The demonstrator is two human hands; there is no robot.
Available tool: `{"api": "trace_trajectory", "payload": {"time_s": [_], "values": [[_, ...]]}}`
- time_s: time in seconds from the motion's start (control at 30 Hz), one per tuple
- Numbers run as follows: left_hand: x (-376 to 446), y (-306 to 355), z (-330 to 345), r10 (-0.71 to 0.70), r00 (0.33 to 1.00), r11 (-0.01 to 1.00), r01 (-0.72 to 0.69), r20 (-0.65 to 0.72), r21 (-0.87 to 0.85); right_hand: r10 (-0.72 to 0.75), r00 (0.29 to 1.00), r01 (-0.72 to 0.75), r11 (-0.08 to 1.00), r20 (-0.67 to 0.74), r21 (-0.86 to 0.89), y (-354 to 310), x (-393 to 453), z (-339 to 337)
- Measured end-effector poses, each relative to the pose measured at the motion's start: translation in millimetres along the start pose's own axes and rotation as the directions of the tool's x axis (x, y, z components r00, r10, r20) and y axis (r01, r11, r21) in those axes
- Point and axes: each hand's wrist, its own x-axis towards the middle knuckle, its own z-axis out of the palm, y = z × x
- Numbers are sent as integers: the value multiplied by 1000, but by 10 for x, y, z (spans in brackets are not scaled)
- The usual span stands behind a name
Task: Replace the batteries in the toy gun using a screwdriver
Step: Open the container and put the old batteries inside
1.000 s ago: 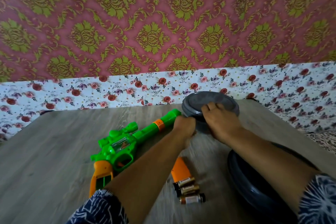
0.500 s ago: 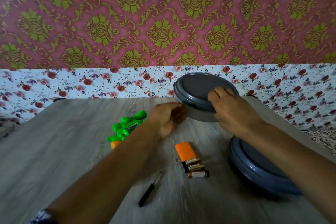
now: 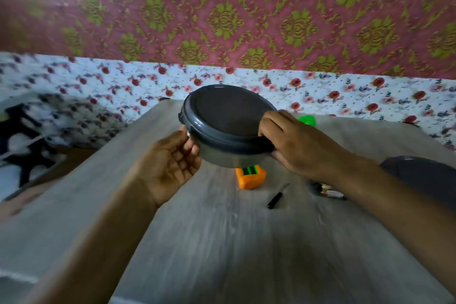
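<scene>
A round grey lidded container (image 3: 227, 116) is held up above the table, tilted toward me. My right hand (image 3: 298, 145) grips its right edge, fingers curled over the lid and thumb underneath. My left hand (image 3: 172, 163) holds its left side, thumb by the lid's tab and fingers bent against the wall. Under the container lies the toy gun, showing its orange grip (image 3: 250, 176) and a green tip (image 3: 307, 121). The black screwdriver (image 3: 277, 197) lies on the table to the right of the grip. Loose batteries (image 3: 329, 192) lie past it, partly hidden by my right forearm.
A second grey round container (image 3: 419, 175) sits at the right behind my right forearm. The wooden table (image 3: 222, 242) ends at the left above a dark patterned floor (image 3: 37, 136). A flowered wall band runs behind the table.
The container has come up off the table and toward me, and my left hand has closed in on its side. The view has swung left, so gun, screwdriver and batteries appear further right.
</scene>
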Motion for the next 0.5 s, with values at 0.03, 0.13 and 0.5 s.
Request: {"api": "trace_trajectory", "payload": {"time_s": [0.03,0.13,0.5], "values": [[-59,-1,-100,28,999,1000,-28,-35,14,-32,999,32,999,-3,-7,-79,81,52],[-221,-24,-401,101,988,995,-102,-120,-6,-105,994,104,994,-23,-33,-338,303,214],[-409,-403,-695,64,958,936,-154,-278,-316,-17,992,18,1000,125,-3,-758,664,449]]}}
